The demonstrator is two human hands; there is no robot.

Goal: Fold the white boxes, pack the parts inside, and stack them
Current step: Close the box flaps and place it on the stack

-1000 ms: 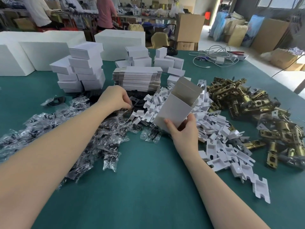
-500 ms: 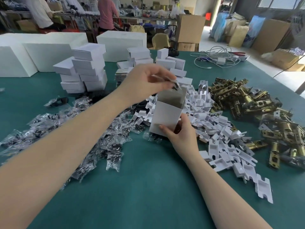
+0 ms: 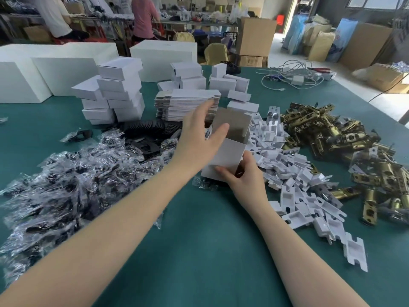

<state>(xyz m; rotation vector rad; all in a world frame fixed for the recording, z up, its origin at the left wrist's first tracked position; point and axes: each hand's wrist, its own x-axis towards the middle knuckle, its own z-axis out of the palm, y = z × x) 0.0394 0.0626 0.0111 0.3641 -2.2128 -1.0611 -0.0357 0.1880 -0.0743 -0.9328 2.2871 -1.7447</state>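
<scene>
Two hands (image 3: 200,138) – one white box (image 3: 223,160)

You get bright daylight from the doorway (image 3: 281,34) far right, soft shadows, wide-angle bending at edges, slightly blurred background.

At the upper right of the frame we see a tangle of white cables (image 3: 294,74) on the green table (image 3: 199,251); behind stand brown cartons (image 3: 255,38).
</scene>
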